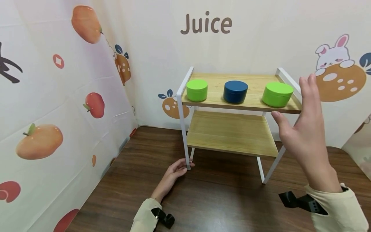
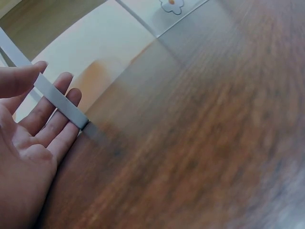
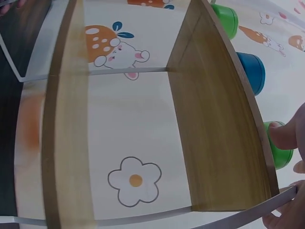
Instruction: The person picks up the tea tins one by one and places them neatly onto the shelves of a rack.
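Observation:
A two-tier rack with wooden boards and a white frame stands on the table. Its top board (image 1: 214, 84) bears a green round lidded tin (image 1: 197, 91) at left, a blue round lidded tin (image 1: 235, 92) in the middle and a larger green tin (image 1: 277, 95) at right. Low down, my left hand (image 1: 174, 170) holds the rack's left front leg (image 2: 62, 102) between thumb and fingers, just above the table. My right hand (image 1: 307, 135) is raised at the rack's right end, fingers extended and thumb apart. In the right wrist view its thumb (image 3: 285, 135) overlaps the right green tin.
The lower board (image 1: 232, 132) sits below the top one. Dark wooden table (image 1: 220, 199) spreads under the rack. A printed cloth backdrop (image 1: 249, 42) with "Juice" lettering hangs behind, and another fruit-patterned cloth (image 1: 69, 106) hangs at left.

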Available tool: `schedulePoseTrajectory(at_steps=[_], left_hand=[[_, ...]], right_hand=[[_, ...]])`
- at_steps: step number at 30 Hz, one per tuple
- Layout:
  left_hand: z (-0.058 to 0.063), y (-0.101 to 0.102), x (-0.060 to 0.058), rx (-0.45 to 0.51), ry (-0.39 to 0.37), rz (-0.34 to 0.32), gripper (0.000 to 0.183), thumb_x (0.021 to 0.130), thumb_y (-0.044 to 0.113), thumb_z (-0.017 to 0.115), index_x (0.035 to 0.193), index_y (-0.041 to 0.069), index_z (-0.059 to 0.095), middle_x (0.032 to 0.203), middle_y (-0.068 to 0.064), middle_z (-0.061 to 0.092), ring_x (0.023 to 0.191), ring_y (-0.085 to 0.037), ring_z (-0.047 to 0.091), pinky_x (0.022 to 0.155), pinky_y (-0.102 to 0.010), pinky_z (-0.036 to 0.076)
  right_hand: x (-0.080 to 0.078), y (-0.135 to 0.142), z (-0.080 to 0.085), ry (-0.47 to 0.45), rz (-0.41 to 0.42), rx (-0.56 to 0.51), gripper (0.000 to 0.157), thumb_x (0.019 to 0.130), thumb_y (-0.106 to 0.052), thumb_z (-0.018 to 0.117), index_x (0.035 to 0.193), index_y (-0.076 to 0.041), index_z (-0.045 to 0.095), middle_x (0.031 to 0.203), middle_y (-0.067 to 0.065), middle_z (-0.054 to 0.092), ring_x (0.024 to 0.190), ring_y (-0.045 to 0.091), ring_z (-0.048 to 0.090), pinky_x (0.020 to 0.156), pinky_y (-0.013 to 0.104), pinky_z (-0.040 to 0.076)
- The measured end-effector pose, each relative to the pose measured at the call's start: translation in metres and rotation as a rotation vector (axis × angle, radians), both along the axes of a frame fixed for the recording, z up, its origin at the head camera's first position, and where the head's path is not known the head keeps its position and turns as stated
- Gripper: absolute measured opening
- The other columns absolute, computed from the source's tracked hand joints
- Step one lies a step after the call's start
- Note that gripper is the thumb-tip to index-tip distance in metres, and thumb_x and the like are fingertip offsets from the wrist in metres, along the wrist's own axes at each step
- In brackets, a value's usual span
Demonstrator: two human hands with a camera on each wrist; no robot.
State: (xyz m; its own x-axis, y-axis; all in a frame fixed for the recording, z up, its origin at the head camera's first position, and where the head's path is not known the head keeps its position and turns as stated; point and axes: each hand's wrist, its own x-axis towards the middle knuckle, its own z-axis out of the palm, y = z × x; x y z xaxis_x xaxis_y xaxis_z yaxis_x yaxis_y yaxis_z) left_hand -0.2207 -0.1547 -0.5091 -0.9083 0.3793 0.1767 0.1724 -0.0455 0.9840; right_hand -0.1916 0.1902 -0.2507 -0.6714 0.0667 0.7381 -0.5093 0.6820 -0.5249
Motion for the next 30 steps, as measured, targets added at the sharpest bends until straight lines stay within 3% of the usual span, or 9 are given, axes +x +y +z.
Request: schedulePoseTrajectory(at_steps=[9,14,17,18,21,24,26,28,30], left_hand=[[0.002,0.0,-0.003,0.003,0.007,-0.004,0.041,0.101,0.009,0.046,0.14,-0.003,0.045,0.13,-0.022,0.058,0.128,-0.036,0.048,0.1,-0.024,0.038],[0.001,0.0,-0.004,0.006,0.002,-0.005,0.04,0.101,0.008,0.046,0.139,-0.002,0.046,0.13,-0.022,0.058,0.128,-0.036,0.048,0.1,-0.023,0.039],[0.0,0.0,-0.003,0.009,0.003,-0.007,0.039,0.1,0.007,0.046,0.139,-0.002,0.046,0.13,-0.023,0.058,0.128,-0.037,0.048,0.1,-0.023,0.038],[0.0,0.0,-0.003,0.011,0.004,-0.009,0.039,0.1,0.007,0.046,0.139,-0.002,0.047,0.13,-0.023,0.058,0.128,-0.038,0.048,0.1,-0.023,0.038],[0.0,0.0,-0.003,0.013,0.004,-0.012,0.04,0.1,0.007,0.046,0.139,-0.002,0.046,0.13,-0.024,0.058,0.128,-0.038,0.047,0.1,-0.023,0.038],[0.0,-0.001,-0.002,0.015,0.002,-0.014,0.04,0.1,0.007,0.046,0.139,-0.002,0.046,0.13,-0.023,0.058,0.128,-0.038,0.047,0.1,-0.023,0.038],[0.001,-0.001,-0.001,0.012,0.0,-0.013,0.04,0.1,0.007,0.046,0.139,-0.002,0.046,0.131,-0.023,0.058,0.129,-0.037,0.047,0.1,-0.023,0.038],[0.002,-0.001,-0.001,0.011,-0.002,-0.013,0.04,0.1,0.007,0.046,0.139,-0.002,0.045,0.131,-0.023,0.058,0.129,-0.037,0.047,0.1,-0.023,0.038],[0.001,-0.002,-0.001,0.011,-0.006,-0.009,0.04,0.1,0.007,0.045,0.139,-0.003,0.045,0.13,-0.023,0.058,0.129,-0.036,0.048,0.1,-0.023,0.038]], right_hand=[[0.012,-0.005,-0.012,0.028,0.022,0.032,0.092,0.079,0.01,0.067,0.155,-0.015,0.022,0.163,-0.009,0.004,0.149,0.008,0.004,0.118,0.033,0.009],[0.019,-0.002,-0.03,0.067,0.028,0.069,0.099,0.075,0.017,0.065,0.156,-0.018,0.02,0.164,-0.006,0.003,0.15,0.015,0.005,0.117,0.029,0.013],[0.023,0.0,-0.044,0.1,0.03,0.114,0.099,0.074,0.019,0.062,0.156,-0.015,0.018,0.164,0.001,0.002,0.151,0.021,0.005,0.117,0.027,0.012],[0.023,0.001,-0.049,0.12,0.038,0.136,0.095,0.076,0.017,0.06,0.156,-0.012,0.018,0.164,0.004,0.002,0.151,0.024,0.005,0.118,0.029,0.011],[0.024,0.004,-0.067,0.169,0.042,0.189,0.072,0.092,-0.012,0.054,0.154,-0.003,0.019,0.163,0.014,0.005,0.15,0.031,0.007,0.119,0.033,0.011],[0.025,0.007,-0.089,0.185,0.054,0.204,0.071,0.098,-0.042,0.041,0.152,0.001,0.023,0.162,0.018,0.008,0.149,0.035,0.01,0.119,0.035,0.011],[0.027,0.01,-0.106,0.152,0.064,0.192,0.072,0.097,-0.043,0.045,0.152,0.0,0.025,0.162,0.018,0.009,0.149,0.036,0.011,0.119,0.032,0.011],[0.029,0.013,-0.123,0.1,0.068,0.192,0.072,0.092,-0.028,0.057,0.152,-0.002,0.026,0.162,0.016,0.009,0.149,0.035,0.011,0.118,0.028,0.01],[0.031,0.016,-0.139,0.045,0.072,0.203,0.083,0.08,-0.009,0.066,0.153,-0.005,0.026,0.163,0.015,0.008,0.149,0.034,0.01,0.117,0.025,0.009]])
